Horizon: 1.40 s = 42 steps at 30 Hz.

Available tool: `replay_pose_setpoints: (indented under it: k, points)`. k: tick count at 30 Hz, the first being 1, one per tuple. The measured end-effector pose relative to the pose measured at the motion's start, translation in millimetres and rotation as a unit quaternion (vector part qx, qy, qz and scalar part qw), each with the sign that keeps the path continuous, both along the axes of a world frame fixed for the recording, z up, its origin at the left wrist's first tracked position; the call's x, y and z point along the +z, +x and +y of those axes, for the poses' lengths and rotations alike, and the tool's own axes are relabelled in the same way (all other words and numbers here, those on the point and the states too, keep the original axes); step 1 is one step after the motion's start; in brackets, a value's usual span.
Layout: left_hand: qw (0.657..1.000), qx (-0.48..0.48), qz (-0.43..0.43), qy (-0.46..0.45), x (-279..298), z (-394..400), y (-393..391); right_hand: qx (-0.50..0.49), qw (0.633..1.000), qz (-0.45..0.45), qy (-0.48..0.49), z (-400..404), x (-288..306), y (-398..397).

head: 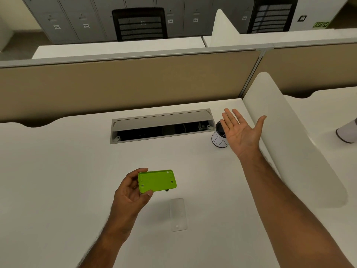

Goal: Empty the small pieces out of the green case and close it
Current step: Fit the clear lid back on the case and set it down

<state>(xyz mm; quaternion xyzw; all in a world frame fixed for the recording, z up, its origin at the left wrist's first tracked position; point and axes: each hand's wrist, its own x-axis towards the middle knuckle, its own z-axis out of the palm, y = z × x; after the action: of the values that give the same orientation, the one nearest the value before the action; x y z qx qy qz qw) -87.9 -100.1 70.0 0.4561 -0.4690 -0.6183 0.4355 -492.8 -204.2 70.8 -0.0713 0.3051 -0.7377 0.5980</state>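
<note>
Green case held above the tabletop

Left hand (131, 192) pinches the green case (157, 181) by its nine o'clock end, underside up; right hand (241, 130) hangs open, empty. Seemingly light, stiff, smooth plastic: hold its long edges.

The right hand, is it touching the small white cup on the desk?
Apart. In the head view the right hand is raised, palm open, in front of the white cup, not gripping it.
</note>
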Motion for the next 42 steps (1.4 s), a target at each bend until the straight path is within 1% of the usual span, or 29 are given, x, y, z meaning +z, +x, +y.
replay_pose_setpoints:
  k: [3,7,8,10,13,16,18,21,23,24,25,27,29,33,35,39,42]
  points:
    - [1.0,0.003,0.003,-0.002,1.4,9.8,6.5,0.007,1.0,-0.019,-0.018,15.8,-4.4,9.6]
    - [1.0,0.009,0.005,-0.005,0.1,26.7,18.2,0.027,0.999,-0.031,-0.016,44.2,-13.3,26.4]
    - [1.0,0.013,0.007,-0.004,0.9,32.9,22.5,0.032,0.999,-0.022,-0.007,52.7,-14.6,33.0]
    - [1.0,0.022,0.011,0.0,1.1,43.5,28.9,0.038,0.998,0.021,0.037,67.6,-19.9,48.4]
    - [1.0,0.024,0.007,0.002,1.5,57.5,37.1,0.048,0.98,0.134,0.141,86.5,-31.3,76.2]
    - [1.0,0.027,0.005,0.002,-0.4,71.7,48.4,0.084,0.945,0.242,0.202,110.0,-39.2,106.5]
    - [1.0,0.029,0.005,0.004,0.0,78.2,52.9,0.124,0.904,0.341,0.226,126.2,-45.9,124.3]
    - [0.999,0.036,0.007,0.01,4.2,88.1,56.0,0.177,0.808,0.495,0.267,147.6,-55.2,151.6]
    - [0.999,0.039,0.009,0.011,5.8,93.2,57.4,0.217,0.732,0.581,0.281,160.6,-61.2,168.1]
    - [0.999,0.037,0.009,0.008,6.4,95.9,58.6,0.24,0.698,0.612,0.284,167.0,-63.8,175.3]
    - [0.999,0.035,0.008,0.006,7.9,98.3,59.7,0.26,0.672,0.634,0.283,173.0,-65.9,182.6]
    - [0.999,0.034,0.011,0.006,10.5,102.0,61.7,0.276,0.641,0.659,0.279,183.7,-70.4,193.4]
    - [0.999,0.037,0.017,0.01,13.7,105.3,64.2,0.27,0.611,0.689,0.282,192.4,-73.4,201.6]
    - [0.999,0.034,0.024,0.017,14.6,110.3,72.2,0.258,0.57,0.724,0.291,204.2,-75.2,215.5]
    - [0.999,0.035,0.027,0.018,13.5,112.3,75.9,0.256,0.558,0.733,0.292,206.6,-76.6,219.9]
    - [0.999,0.038,0.026,0.021,12.4,114.7,86.6,0.245,0.571,0.722,0.304,207.7,-76.2,224.2]
    - [0.999,0.038,0.027,0.021,12.3,115.3,91.9,0.246,0.571,0.716,0.316,206.6,-74.6,223.7]
